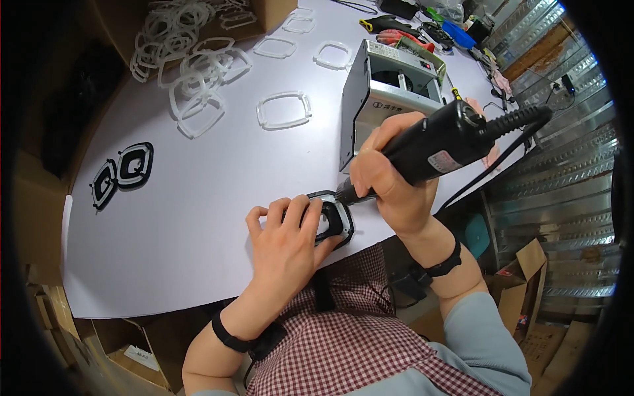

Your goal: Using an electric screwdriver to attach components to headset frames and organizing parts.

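Left hand (285,239) clamped on half-hidden frame (345,219), right hand (393,188) closed round corded screwdriver (432,145), tip (341,194) indistinct

Left forearm (214,356) enters from the lower edge and slants up to the right; the left hand (284,237) is palm down, its fingers bent and slightly parted, its thumb (326,249) extended to the right. Right forearm (437,245) slants up to the left from the lower right; the right hand (396,191) is raised to the right of the left, fingers curled in a closed grip.
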The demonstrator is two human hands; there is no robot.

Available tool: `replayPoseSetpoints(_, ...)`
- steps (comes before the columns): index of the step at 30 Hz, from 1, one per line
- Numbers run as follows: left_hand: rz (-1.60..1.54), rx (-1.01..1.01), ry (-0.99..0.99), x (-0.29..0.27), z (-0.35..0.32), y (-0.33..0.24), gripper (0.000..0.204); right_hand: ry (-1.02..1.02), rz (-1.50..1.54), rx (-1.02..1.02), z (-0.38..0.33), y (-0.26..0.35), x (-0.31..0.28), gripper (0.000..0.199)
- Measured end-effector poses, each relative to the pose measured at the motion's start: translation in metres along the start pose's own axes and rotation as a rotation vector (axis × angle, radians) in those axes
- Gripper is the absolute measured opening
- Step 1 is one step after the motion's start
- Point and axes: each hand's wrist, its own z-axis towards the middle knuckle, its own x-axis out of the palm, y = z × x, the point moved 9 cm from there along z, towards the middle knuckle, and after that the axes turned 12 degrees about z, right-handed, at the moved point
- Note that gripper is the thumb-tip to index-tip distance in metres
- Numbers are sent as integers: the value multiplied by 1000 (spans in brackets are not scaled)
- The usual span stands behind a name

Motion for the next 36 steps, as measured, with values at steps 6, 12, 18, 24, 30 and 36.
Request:
replayPoseSetpoints(6, 0, 24, -10, -3, 2, -2, 64, 206, -157, 58, 4, -9, 19, 30)
replayPoseSetpoints(12, 10, -6, -9, -1, 1, -1, 57, 169, -31, -107, 7, 37, 4, 23)
replayPoseSetpoints(18, 23, -22, -37, 1, 1, -3, 56, -16, -9, -396, 24, 96, -35, 23)
replayPoseSetpoints(24, 36, -42, -40, 3, -1, -3, 58, 107, -131, -386, 17, 90, -30, 22)
replayPoseSetpoints(30, 25, -31, -29, 2, 0, -7, 58, 66, -95, -448, 18, 101, -36, 27)
replayPoseSetpoints(36, -52, -1, 53, -6, -3, -4, 59, 309, -362, -229, 30, 78, 4, 40)
